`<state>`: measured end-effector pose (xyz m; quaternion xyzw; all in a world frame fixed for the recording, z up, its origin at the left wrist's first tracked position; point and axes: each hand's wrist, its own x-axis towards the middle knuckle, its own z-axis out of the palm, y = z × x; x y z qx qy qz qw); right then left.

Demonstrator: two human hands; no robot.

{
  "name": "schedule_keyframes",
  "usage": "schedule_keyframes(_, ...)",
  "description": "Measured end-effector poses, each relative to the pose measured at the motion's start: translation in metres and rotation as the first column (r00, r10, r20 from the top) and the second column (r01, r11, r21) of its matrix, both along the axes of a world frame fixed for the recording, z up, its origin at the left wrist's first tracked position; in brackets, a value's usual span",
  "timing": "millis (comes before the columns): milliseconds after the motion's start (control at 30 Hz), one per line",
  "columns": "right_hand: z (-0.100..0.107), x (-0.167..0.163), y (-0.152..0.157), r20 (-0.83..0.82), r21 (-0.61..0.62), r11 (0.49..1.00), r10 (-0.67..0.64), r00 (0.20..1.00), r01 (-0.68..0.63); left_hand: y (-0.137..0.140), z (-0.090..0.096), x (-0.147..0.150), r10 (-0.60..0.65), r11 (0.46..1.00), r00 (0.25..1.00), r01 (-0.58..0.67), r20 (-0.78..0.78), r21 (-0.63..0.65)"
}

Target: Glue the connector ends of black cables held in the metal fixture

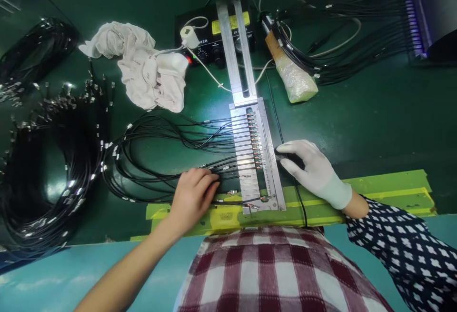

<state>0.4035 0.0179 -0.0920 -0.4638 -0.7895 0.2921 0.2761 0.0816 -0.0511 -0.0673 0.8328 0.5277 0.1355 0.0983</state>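
Note:
My bare left hand (194, 195) is closed with curled fingers over thin black cables (153, 178), left of a metal fixture (246, 169). Its fingertips are partly hidden, so how many cables it grips cannot be told. Most cables lie side by side across the fixture, their metal-tipped ends along a slot. Near the fixture's lower end, a few cable tips lie loose or out of line. My right hand (314, 171), in a white glove, rests at the fixture's right edge. Its thumb and forefinger are apart, with a small dark part between them that I cannot make out.
Cable coils (46, 169) lie at left, near a crumpled white cloth (153, 74). Behind the fixture is a black control box (210, 45) with knobs. Right of it sits a plastic-wrapped block (296, 78) among cables. Yellow-green tape (392, 190) runs along the table's front edge.

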Motion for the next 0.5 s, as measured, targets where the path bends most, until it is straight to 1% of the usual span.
schedule_keyframes(67,0.001,0.000,0.000,0.002,-0.003,1.000,0.000,1.000,0.000,0.001,-0.006,0.010,-0.066,0.997,0.997,0.067,-0.035,0.045)
schedule_keyframes(133,0.001,0.000,0.000,0.002,-0.009,1.000,-0.002,1.000,0.002,0.003,-0.012,0.019,-0.119,0.989,0.993,0.120,-0.016,0.083)
schedule_keyframes(233,0.001,0.000,0.000,0.002,-0.018,1.000,-0.004,1.000,0.004,0.006,-0.014,0.026,-0.125,0.989,0.989,0.117,0.084,0.093)
schedule_keyframes(300,0.001,0.000,0.000,0.006,-0.018,1.000,-0.002,1.000,0.002,0.009,-0.013,0.031,-0.113,0.992,0.977,0.102,0.179,0.070)
schedule_keyframes(367,0.001,0.000,0.000,0.011,-0.013,1.000,-0.002,1.000,0.002,0.013,-0.011,0.040,-0.132,0.990,0.964,0.118,0.230,0.075)
schedule_keyframes(433,0.001,0.000,0.000,0.018,-0.013,1.000,-0.004,1.000,0.004,0.019,-0.011,0.050,-0.183,0.980,0.961,0.160,0.209,0.118)
schedule_keyframes(500,0.001,0.000,0.000,0.021,-0.017,1.000,-0.003,1.000,0.004,0.024,-0.012,0.057,-0.225,0.965,0.964,0.200,0.142,0.172)
